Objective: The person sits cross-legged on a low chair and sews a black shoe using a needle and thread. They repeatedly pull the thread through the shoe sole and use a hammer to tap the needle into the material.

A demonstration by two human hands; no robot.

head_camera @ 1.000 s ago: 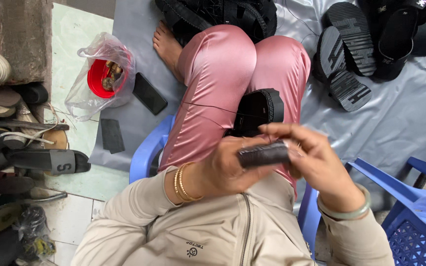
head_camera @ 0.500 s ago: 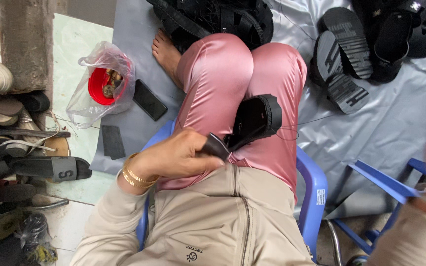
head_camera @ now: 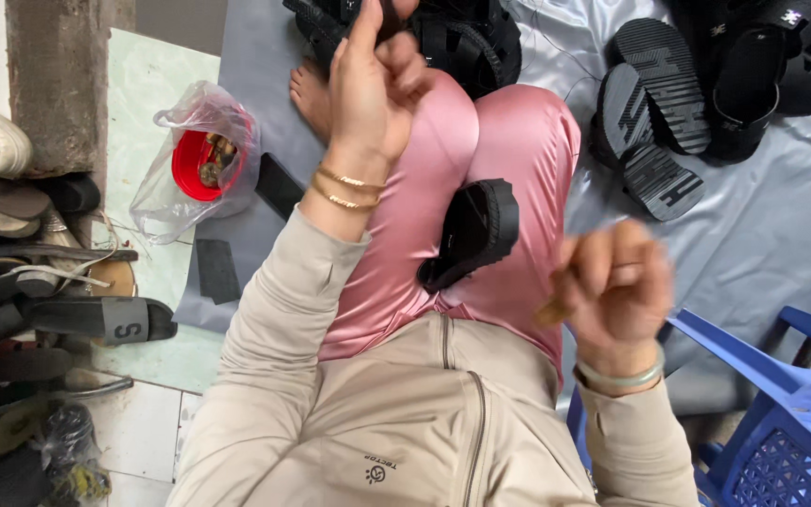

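Black foam sandal point(head_camera: 474, 231) is left resting on the pink-trousered lap; left hand point(head_camera: 374, 84) is raised, fingers curled, right hand point(head_camera: 612, 282) blurred, loosely closed.

Grey sheet point(head_camera: 781, 235) spread over the floor: black sandals point(head_camera: 654, 122) in a heap at its far edge, two flat black strips point(head_camera: 218, 270), one bare foot point(head_camera: 310, 94). Pale tiled floor point(head_camera: 147, 122) beside it: clear bag holding a red bowl point(head_camera: 197, 161); worn shoes point(head_camera: 21, 282) piled along the left.

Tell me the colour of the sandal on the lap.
Black, seen best in the head view: the sandal lies on the pink trousers.
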